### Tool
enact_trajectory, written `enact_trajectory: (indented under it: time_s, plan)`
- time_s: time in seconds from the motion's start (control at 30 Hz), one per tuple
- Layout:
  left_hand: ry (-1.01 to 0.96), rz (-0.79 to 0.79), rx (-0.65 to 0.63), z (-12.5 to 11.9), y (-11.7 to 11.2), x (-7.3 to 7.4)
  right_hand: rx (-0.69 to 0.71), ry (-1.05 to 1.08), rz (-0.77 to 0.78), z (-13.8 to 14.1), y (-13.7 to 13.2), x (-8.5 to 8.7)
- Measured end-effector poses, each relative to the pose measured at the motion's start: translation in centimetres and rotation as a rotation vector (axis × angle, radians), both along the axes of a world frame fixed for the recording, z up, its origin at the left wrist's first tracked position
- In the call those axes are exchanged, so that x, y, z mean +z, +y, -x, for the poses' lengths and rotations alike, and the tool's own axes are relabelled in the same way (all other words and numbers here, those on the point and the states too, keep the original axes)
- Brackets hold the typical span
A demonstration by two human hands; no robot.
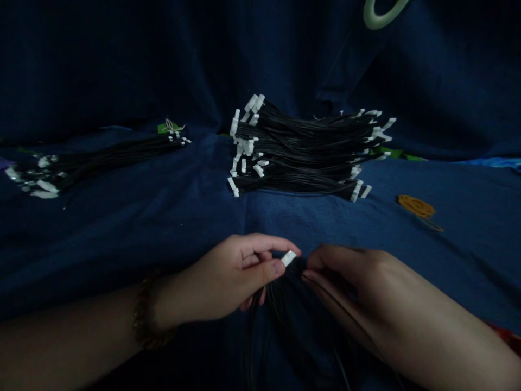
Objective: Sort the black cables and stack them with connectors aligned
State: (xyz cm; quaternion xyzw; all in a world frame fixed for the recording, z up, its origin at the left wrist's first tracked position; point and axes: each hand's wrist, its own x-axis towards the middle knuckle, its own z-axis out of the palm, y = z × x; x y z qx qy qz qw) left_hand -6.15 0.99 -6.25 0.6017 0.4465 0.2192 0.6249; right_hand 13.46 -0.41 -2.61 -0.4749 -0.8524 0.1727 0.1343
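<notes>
Between the thumb and index finger of my left hand (pixel 248 269) is a small white connector (pixel 288 258). Thin black wires (pixel 280 320) hang below it, some passing through the other fingers of that hand. Just to the right, my right hand (pixel 358 282) pinches a single black wire (pixel 337 304) near its end, close to the connector. Its tip is hidden by the fingers, and I cannot tell whether it touches the connector.
A large pile of black wire harnesses (pixel 305 146) with white connectors lies ahead. A thinner bundle of wires (pixel 109 155) is at the left. Brownish-yellow rubber bands (pixel 415 206) lie at the right on the dark blue cloth (pixel 171 228). A pale ring (pixel 378 20) shows at the top.
</notes>
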Motion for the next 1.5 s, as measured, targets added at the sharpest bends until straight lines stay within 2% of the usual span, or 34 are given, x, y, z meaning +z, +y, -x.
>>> enact_trajectory:
  time_s: [0.2,0.3,0.4,0.47,0.53,0.67,0.73,0.8,0.9,1.1,1.2,1.27,1.43,1.5]
  plan:
    - [0.001,-0.003,-0.01,0.0,0.1,0.3,0.103,-0.053,0.485,-1.8,-0.3,0.2]
    - [-0.027,0.009,0.066,-0.1,0.4,0.6,0.1,0.119,0.661,-2.5,-0.9,0.3]
    - [-0.055,0.02,0.14,-0.1,0.6,0.6,0.183,0.378,0.781,-2.4,-0.7,1.1]
    - [-0.069,0.034,0.173,0.0,0.7,0.5,0.258,0.492,0.714,-2.0,-0.1,1.8]
    - [-0.071,0.037,0.183,0.0,0.7,0.4,0.295,0.523,0.512,-1.4,0.5,2.1]
    - [-0.057,0.021,0.171,0.0,0.6,0.6,0.159,0.341,0.036,-0.6,0.9,1.1]
    - [-0.058,0.019,0.161,0.0,0.6,0.8,0.092,0.243,-0.099,-0.5,0.8,0.3]
    - [-0.059,0.006,0.148,-0.1,0.7,0.9,0.074,0.183,-0.15,-0.5,0.6,-0.4]
    - [-0.06,-0.002,0.142,-0.1,0.7,0.8,0.081,0.15,-0.153,-0.7,0.3,-0.7]
    - [-0.05,-0.006,0.128,0.0,0.7,0.7,0.072,0.218,-0.141,-0.5,0.2,0.1]
    - [-0.035,-0.008,0.115,0.0,0.6,0.8,0.046,0.194,-0.078,-0.3,0.2,0.4]
    - [-0.023,-0.01,0.109,-0.1,0.6,0.8,0.007,0.181,0.017,-0.2,0.2,0.5]
    - [-0.008,-0.005,0.082,-0.2,0.6,0.9,-0.045,0.274,0.394,0.1,-0.2,0.6]
    - [-0.008,-0.002,0.094,-0.2,0.6,0.8,-0.047,0.309,0.481,0.2,-0.5,0.4]
